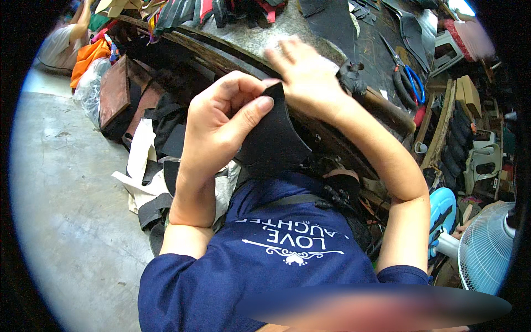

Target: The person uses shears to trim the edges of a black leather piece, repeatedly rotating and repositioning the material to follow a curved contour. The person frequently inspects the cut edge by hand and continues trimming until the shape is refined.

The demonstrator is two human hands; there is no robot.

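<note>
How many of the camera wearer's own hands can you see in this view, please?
2: the left hand pinches a black piece near its upper tip; the right hand, its fingers blurred, is by the grey work surface. Neither is hidden.

A grey concrete floor (72,193) is spreading down the left side, its smooth, marked surface catching pale light. A worn workbench (238,39) is stretching across the top, its wooden edge slanting down toward the right. A reddish-brown panel (114,91) is standing beside the floor at the upper left. On the right, a white plastic stool (447,51) is standing beyond the bench, and a white plastic chair (480,160) is sitting lower, near a rough wooden beam (441,127) and a cardboard box (469,95). A caged fan (487,249) is standing at the lower right, while bright light (462,6) is glowing in the top right corner.
</note>
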